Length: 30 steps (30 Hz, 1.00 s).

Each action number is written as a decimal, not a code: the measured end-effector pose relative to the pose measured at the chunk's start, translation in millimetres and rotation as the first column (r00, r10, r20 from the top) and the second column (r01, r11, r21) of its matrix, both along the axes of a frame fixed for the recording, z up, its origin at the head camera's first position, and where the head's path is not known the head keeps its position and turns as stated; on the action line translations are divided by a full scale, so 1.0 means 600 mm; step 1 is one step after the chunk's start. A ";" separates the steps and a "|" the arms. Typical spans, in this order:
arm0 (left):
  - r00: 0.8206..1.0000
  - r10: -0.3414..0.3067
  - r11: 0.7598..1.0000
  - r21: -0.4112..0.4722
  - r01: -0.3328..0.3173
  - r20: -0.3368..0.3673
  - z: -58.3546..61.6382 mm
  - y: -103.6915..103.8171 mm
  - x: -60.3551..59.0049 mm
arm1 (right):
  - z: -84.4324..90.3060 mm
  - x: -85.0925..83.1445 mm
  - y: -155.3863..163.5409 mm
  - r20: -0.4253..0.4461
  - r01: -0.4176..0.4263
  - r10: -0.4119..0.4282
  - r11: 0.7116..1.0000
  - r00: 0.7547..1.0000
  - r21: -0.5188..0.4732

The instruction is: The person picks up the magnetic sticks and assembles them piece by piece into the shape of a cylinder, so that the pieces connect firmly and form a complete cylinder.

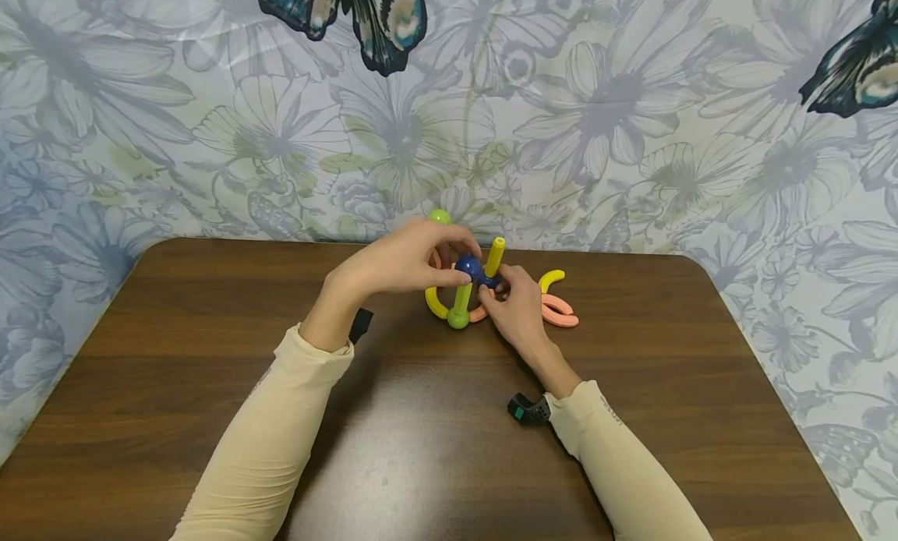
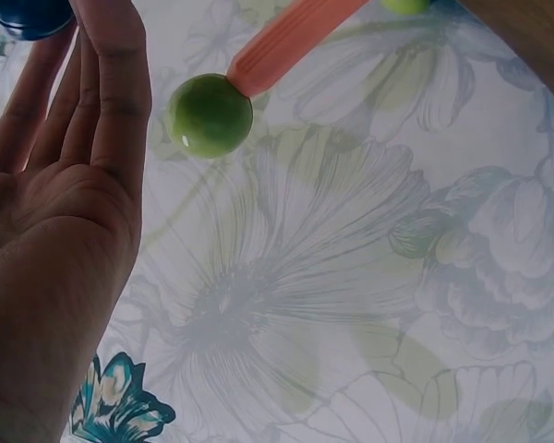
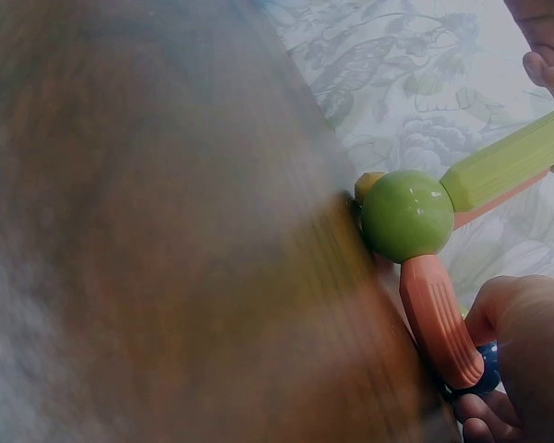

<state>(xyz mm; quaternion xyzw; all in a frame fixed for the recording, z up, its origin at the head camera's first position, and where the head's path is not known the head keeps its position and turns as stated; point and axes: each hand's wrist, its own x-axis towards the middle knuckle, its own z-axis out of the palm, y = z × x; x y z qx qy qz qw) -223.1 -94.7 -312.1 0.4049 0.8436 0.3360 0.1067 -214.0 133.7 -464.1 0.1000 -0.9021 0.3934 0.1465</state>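
Note:
A construction of balls and rods stands near the table's far edge. My left hand (image 1: pixel 407 259) reaches over it, thumb and fingers around the upper blue ball (image 1: pixel 468 266), which tops a light green rod (image 1: pixel 463 297) rising from a green ball (image 1: pixel 458 318). My right hand (image 1: pixel 519 305) pinches a lower blue ball (image 3: pixel 489 367) at the end of a curved orange rod (image 3: pixel 436 318). Beside its fingers a yellow rod (image 1: pixel 495 256) points up. Another green ball (image 2: pixel 210 115) sits on a straight orange rod (image 2: pixel 291 46) behind my left hand. The left fingers partly hide the construction.
Right of my right hand lie a curved yellow rod (image 1: pixel 552 280) and curved orange rods (image 1: pixel 559 313). Another curved yellow piece (image 1: pixel 435 303) is low on the construction's left. The brown table (image 1: pixel 421 447) meets a flowered wall covering (image 1: pixel 603 120) behind.

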 end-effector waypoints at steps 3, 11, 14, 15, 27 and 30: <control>1.000 0.015 1.000 0.012 -0.015 -0.013 0.001 -0.001 0.001 | -0.001 -0.001 0.000 -0.005 0.002 -0.002 1.000 1.000 -0.001; 0.934 0.348 0.898 0.314 -0.308 -0.081 0.002 -0.019 -0.013 | -0.003 0.000 -0.001 -0.016 0.011 -0.011 1.000 1.000 0.003; 0.871 0.491 0.834 0.294 -0.467 -0.010 -0.010 -0.043 -0.028 | -0.003 0.000 -0.001 -0.009 0.015 -0.015 1.000 1.000 0.001; 0.859 0.512 0.831 0.243 -0.501 0.021 -0.017 -0.052 -0.033 | -0.003 0.000 -0.001 -0.004 0.014 -0.014 1.000 1.000 0.000; 0.906 0.355 0.933 -0.144 -0.330 0.230 -0.126 -0.049 -0.078 | 0.000 -0.003 -0.001 0.015 0.019 -0.018 1.000 1.000 -0.016; 0.915 0.349 0.935 -0.140 -0.325 0.201 -0.137 -0.041 -0.078 | -0.001 -0.004 -0.003 0.021 0.015 -0.014 0.999 1.000 -0.036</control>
